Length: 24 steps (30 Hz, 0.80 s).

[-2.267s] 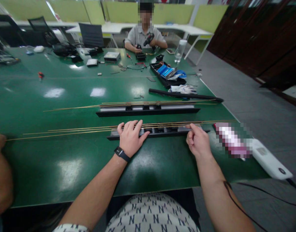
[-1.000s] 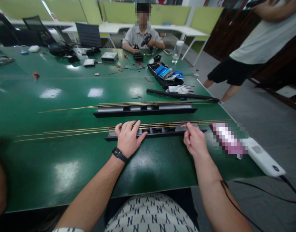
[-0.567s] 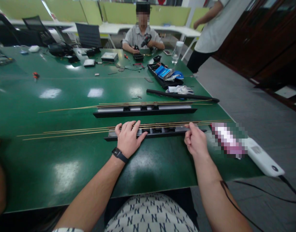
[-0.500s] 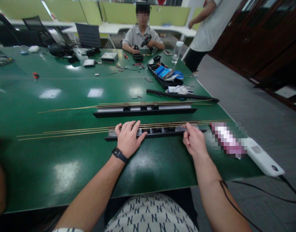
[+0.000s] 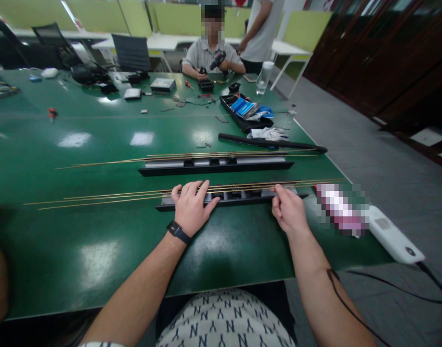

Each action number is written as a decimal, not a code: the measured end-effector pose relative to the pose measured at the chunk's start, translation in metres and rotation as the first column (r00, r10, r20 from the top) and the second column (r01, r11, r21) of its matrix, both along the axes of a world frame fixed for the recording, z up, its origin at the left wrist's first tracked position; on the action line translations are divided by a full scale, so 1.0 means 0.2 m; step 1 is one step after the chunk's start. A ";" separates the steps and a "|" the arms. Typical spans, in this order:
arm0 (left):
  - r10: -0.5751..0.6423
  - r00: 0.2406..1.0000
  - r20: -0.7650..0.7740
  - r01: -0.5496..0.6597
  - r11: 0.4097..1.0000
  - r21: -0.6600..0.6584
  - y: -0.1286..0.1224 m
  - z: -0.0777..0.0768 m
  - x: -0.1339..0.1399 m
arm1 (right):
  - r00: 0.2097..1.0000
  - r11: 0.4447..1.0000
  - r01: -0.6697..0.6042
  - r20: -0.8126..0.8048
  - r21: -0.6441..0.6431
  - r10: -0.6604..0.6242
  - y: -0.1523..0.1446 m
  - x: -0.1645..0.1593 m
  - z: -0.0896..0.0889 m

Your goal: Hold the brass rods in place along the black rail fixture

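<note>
Fingers spread, my left hand (image 5: 192, 205) lies over several thin brass-coloured rods and the near black channel (image 5: 163, 207). My right hand (image 5: 289, 208) is closed in a pinch at the right part of the channel, apparently on the front thin brass rod (image 5: 98, 205); its fingers hide the exact grip. The rods run lengthwise above the channel and stick out far past its left end. Black blocks (image 5: 234, 193) sit inside the channel between my hands. Farther back, a second black channel (image 5: 215, 168) lies parallel, with more thin rods (image 5: 109, 162) along it.
Behind the channels lie a long black strip (image 5: 271, 142), a white glove (image 5: 267, 134) and a black tray (image 5: 246, 126) holding blue items. A white power strip (image 5: 394, 233) is at the right edge. Across the table (image 5: 109, 260), a seated person (image 5: 214, 60) holds a drill. Another person stands behind.
The front rod's left end has shifted to the right. My right hand has moved very slightly left, while my left hand stays put. The standing person has moved left.
</note>
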State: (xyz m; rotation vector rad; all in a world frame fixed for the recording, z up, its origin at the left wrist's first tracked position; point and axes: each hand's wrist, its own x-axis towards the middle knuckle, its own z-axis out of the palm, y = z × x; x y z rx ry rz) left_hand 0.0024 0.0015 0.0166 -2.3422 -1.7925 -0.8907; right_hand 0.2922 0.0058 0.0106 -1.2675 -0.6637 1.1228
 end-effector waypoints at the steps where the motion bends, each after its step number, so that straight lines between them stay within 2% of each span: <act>1: -0.001 1.000 -0.002 0.001 1.000 0.001 0.00 0.00 0.00 | 1.000 1.000 -0.005 -0.003 -0.001 0.005 0.00 0.00 0.00; 8: 0.000 1.000 -0.007 0.000 1.000 0.005 0.00 0.00 0.00 | 0.988 0.989 0.150 -0.046 0.007 -0.150 0.01 0.03 0.01; 16: 0.001 1.000 -0.002 -0.001 1.000 0.006 0.00 0.00 0.00 | 1.000 1.000 0.023 -0.006 -0.001 -0.023 0.00 0.00 0.00; 22: -0.003 1.000 -0.002 0.003 1.000 0.009 0.00 0.00 0.00 | 0.988 0.988 0.154 -0.038 0.033 -0.153 0.01 0.04 -0.01; 24: 0.001 1.000 -0.004 -0.001 1.000 0.010 0.00 0.00 0.00 | 0.987 0.987 0.157 -0.039 0.037 -0.156 0.01 0.04 -0.01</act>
